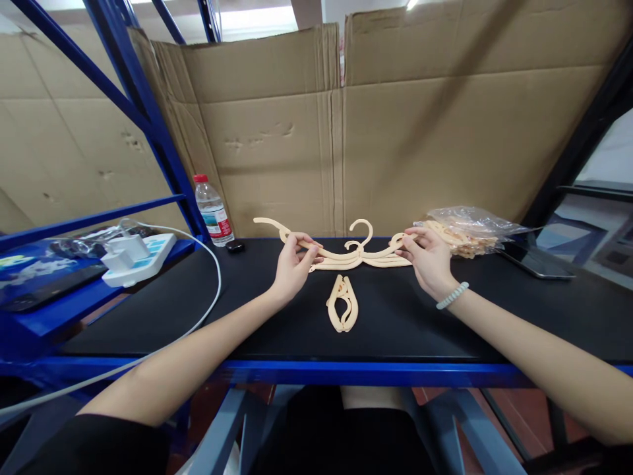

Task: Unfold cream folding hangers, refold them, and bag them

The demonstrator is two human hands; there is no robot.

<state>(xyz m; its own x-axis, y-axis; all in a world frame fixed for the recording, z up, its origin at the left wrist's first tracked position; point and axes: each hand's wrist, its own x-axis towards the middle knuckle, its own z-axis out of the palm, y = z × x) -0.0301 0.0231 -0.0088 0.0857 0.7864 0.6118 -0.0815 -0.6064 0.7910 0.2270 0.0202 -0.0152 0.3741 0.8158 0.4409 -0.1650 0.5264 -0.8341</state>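
A cream folding clothes hanger [363,256] is spread wide above the black tabletop, its hook upward. My left hand [295,264] pinches its left arm between thumb and fingers, and a curved end piece sticks out beyond that hand to the upper left. On the opposite side, my right hand [426,258] grips the right arm near a rounded loop; a pale coiled band circles that wrist. Closer to me, a second hanger, folded up [342,305], lies flat on the table between my forearms. The fingers partly cover both arms of the spread hanger.
Clear plastic packaging with several cream hangers [459,239] lies right of my right hand, near a dark flat device [534,262]. At the left stand a water bottle [213,214] and a white power strip [141,260] with a trailing cable. Cardboard [277,145] walls the back.
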